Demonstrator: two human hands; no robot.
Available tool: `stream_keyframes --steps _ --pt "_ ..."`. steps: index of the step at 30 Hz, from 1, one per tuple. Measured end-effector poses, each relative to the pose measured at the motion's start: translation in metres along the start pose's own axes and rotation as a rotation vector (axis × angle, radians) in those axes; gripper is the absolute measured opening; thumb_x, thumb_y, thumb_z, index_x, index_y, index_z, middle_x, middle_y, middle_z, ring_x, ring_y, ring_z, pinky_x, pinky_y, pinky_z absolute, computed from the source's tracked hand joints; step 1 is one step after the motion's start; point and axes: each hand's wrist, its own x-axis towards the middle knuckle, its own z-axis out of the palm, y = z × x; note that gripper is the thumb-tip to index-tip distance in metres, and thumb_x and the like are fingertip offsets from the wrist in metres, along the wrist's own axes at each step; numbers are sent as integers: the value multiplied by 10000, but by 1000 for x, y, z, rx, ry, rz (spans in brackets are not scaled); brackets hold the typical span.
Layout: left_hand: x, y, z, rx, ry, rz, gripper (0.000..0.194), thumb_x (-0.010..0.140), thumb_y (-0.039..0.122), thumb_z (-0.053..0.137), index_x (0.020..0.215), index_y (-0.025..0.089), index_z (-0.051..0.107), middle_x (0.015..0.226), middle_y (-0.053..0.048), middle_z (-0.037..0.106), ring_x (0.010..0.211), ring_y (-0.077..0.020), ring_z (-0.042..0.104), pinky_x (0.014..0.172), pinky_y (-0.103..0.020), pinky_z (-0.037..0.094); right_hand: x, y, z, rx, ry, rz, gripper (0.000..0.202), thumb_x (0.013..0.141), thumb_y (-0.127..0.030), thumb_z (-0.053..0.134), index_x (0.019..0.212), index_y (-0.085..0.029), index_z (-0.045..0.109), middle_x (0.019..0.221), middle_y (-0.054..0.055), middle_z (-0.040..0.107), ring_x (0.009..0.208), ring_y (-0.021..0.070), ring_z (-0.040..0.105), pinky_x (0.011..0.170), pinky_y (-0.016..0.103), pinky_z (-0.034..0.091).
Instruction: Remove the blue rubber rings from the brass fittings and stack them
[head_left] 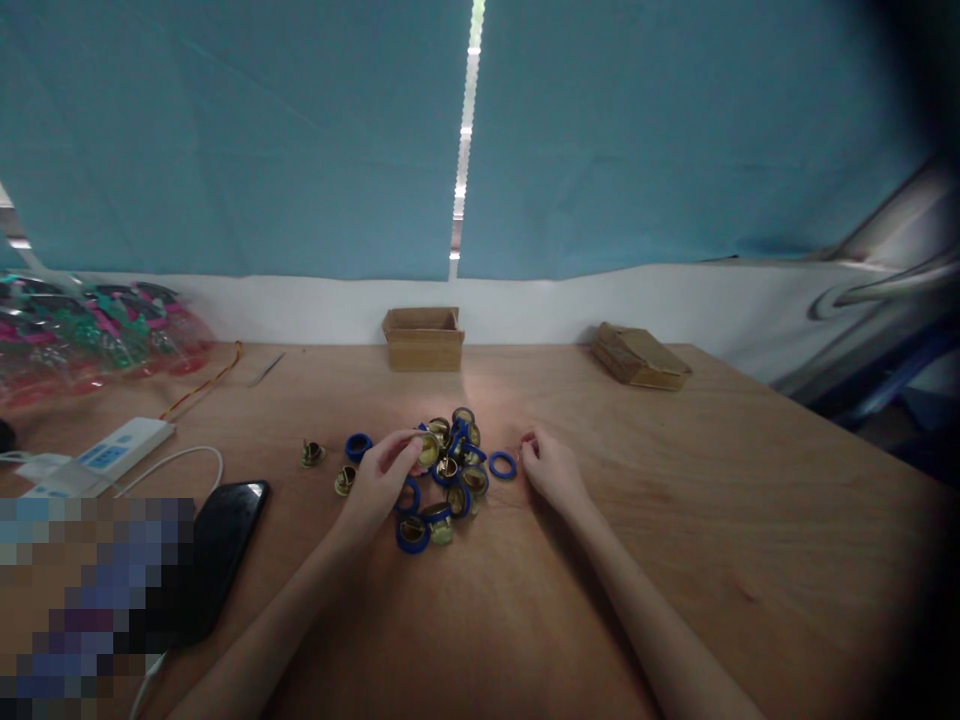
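My left hand [381, 482] pinches a round brass-coloured metal piece [428, 451] between thumb and fingertips, over the left side of a pile. That pile holds several similar brass-coloured pieces, many with blue rings around them. A loose blue ring [502, 465] lies flat between the pile and my right hand [553, 472]. The fingers of my right hand are curled together just above the table; what they hold, if anything, is too small to make out. Left of my left hand sit a separate blue ring [358, 446] and two brass-coloured pieces with upright prongs, one being this piece [312, 455].
An open cardboard box [424, 350] stands at the back, with a flattish carton [641, 357] farther right. On the left are a black phone [225, 545], a white power strip [124, 452] with cables, and plastic-wrapped goods [112, 335]. A blue-green curtain [300, 140] hangs behind.
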Motion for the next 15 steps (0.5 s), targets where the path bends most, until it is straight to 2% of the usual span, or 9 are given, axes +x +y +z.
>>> stream_keyframes --steps 3,7,9,12,15 --pt "3 -2 -3 -15 13 0 350 803 427 589 983 133 655 970 -83 702 900 -208 653 746 -281 536 -1 -3 -1 26 29 -12 209 820 -145 422 833 -155 631 704 62 651 636 180 580 578 261 341" --pt "11 -2 -15 -7 109 5 405 772 434 636 1033 124 641 934 -93 708 855 -199 669 753 -285 534 -6 -17 -4 81 50 -69 209 835 -201 417 828 -166 622 703 48 645 621 175 578 563 257 344" --pt "18 -3 -25 17 175 40 446 751 431 663 1075 127 627 942 -95 710 858 -199 674 769 -290 529 -11 -26 -5 111 41 -112 202 839 -218 423 821 -171 619 696 39 643 614 169 577 563 255 350" --pt "28 -10 -47 68 245 117 512 742 414 677 1165 143 582 1063 -112 683 939 -206 665 828 -313 520 -19 -40 -7 172 40 -195 192 837 -211 429 804 -172 614 687 34 642 607 165 574 577 260 358" --pt "36 -18 -70 236 356 200 509 767 396 651 1201 148 556 1083 -114 656 941 -200 659 844 -331 523 -27 -51 -10 226 25 -300 183 843 -193 431 793 -177 607 693 31 644 625 170 574 620 276 368"
